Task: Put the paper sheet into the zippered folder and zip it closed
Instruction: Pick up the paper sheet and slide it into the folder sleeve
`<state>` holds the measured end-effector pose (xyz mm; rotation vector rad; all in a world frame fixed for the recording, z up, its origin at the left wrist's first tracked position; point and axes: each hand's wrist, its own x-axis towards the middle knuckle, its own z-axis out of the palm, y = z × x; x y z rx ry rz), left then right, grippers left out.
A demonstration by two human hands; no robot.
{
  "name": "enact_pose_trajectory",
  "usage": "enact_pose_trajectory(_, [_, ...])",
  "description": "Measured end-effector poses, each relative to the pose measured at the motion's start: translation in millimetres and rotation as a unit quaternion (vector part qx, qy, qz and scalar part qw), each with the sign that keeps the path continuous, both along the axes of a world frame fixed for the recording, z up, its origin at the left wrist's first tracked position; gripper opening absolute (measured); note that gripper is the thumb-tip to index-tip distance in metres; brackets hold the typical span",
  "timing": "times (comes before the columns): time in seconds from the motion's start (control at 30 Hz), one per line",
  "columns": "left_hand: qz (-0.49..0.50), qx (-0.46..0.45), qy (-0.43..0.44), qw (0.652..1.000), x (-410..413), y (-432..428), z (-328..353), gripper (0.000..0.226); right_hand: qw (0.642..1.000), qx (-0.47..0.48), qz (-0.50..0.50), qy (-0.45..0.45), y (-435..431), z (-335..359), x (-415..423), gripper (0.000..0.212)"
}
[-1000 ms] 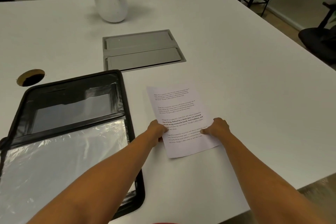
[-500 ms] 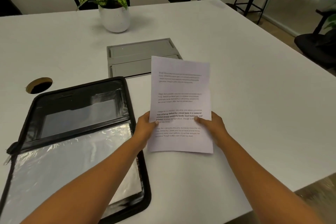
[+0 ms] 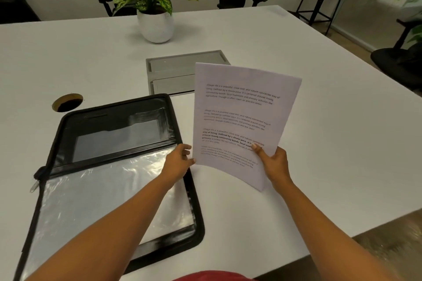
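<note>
A white paper sheet [image 3: 242, 116] with printed text is lifted off the white table [image 3: 331, 143], tilted upright and slightly curved. My right hand [image 3: 272, 164] pinches its lower right part, thumb on the printed face. My left hand [image 3: 180, 162] hovers at the sheet's lower left edge with loosely bent fingers, at most brushing it. The black zippered folder [image 3: 198, 230] lies open flat to the left, a clear plastic sleeve [image 3: 102, 201] covering its near half and a pocket window on its far half. Its zipper pull [image 3: 34, 186] sticks out at the left side.
A grey cable hatch [image 3: 178, 70] is set into the table behind the sheet. A potted plant [image 3: 156, 26] stands farther back, and a round cable hole [image 3: 67, 102] is at the left. Office chairs [image 3: 397, 61] and a stool surround the table. The table's near edge runs past my right arm.
The sheet went from lying flat under both hands to being raised and tilted up. My left hand has come off its left edge; my right hand keeps holding it.
</note>
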<state>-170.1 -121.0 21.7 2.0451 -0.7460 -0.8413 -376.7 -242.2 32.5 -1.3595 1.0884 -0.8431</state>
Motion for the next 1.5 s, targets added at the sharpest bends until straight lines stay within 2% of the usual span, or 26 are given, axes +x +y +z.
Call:
enact_pose_trajectory(0.17, [0.021,0.092,-0.117,0.989,19,37,-16,0.04,0.999,-0.033,-0.032,0.004,18,1,1,0.028])
enact_pose_trajectory(0.23, [0.018,0.135,-0.13,0.982,25,51,-21,0.04,0.998,-0.04,-0.048,0.003,26,1,2,0.028])
enact_pose_trajectory(0.33, [-0.02,0.177,-0.146,0.973,26,63,-24,0.045,0.997,-0.038,-0.073,-0.001,39,1,5,0.03])
enact_pose_trajectory(0.47, [-0.073,0.202,-0.193,0.957,19,69,-26,0.063,0.994,-0.015,-0.103,-0.027,50,4,9,0.028])
enact_pose_trajectory(0.53, [-0.086,0.2,-0.206,0.954,18,71,-27,0.066,0.992,-0.009,-0.12,-0.041,58,4,10,0.026])
enact_pose_trajectory(0.73, [-0.073,0.164,-0.182,0.967,21,73,-29,0.052,0.987,-0.008,-0.146,-0.068,75,8,12,0.018])
enact_pose_trajectory(0.97, [-0.044,0.136,-0.174,0.974,22,75,-27,0.02,0.986,-0.007,-0.147,-0.077,80,14,18,0.01])
enact_pose_trajectory(1.17, [-0.017,0.071,-0.166,0.983,24,81,-27,0.041,0.99,-0.016,-0.131,-0.044,82,9,24,0.026])
enact_pose_trajectory(1.27, [-0.061,0.057,-0.194,0.977,28,84,-28,0.049,0.992,-0.014,-0.121,-0.03,82,8,27,0.026])
enact_pose_trajectory(1.4, [-0.166,0.089,-0.24,0.952,32,81,-23,0.057,0.994,0.001,-0.104,-0.022,80,8,32,0.025])
enact_pose_trajectory(1.5, [-0.189,0.105,-0.255,0.942,34,78,-17,0.051,0.996,0.003,-0.09,-0.018,77,10,35,0.025])
